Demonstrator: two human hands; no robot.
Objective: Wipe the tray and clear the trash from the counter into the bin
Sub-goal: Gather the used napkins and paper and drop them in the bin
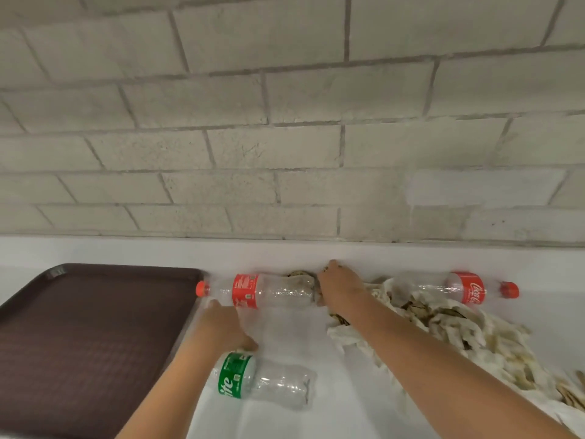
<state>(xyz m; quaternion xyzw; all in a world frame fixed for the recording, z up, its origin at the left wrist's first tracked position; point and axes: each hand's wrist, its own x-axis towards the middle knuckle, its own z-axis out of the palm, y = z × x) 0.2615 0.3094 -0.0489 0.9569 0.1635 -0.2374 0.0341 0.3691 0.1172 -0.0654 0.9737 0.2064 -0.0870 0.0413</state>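
Observation:
A dark brown tray [79,337] lies on the white counter [285,419] at the left. An empty red-label bottle [262,291] lies on its side beside the tray's far right corner. My left hand [224,326] reaches up to it, fingertips touching it just below the neck. My right hand [340,288] is curled over a wad of crumpled paper [300,277] at that bottle's base; its fingers are hidden. An empty green-label bottle [266,380] lies under my left wrist. A second red-label bottle [456,288] rests on a heap of soiled napkins [459,331] at the right.
A white brick wall [285,122] rises right behind the counter. The napkin heap trails along the counter to the right edge of view. No bin is in view.

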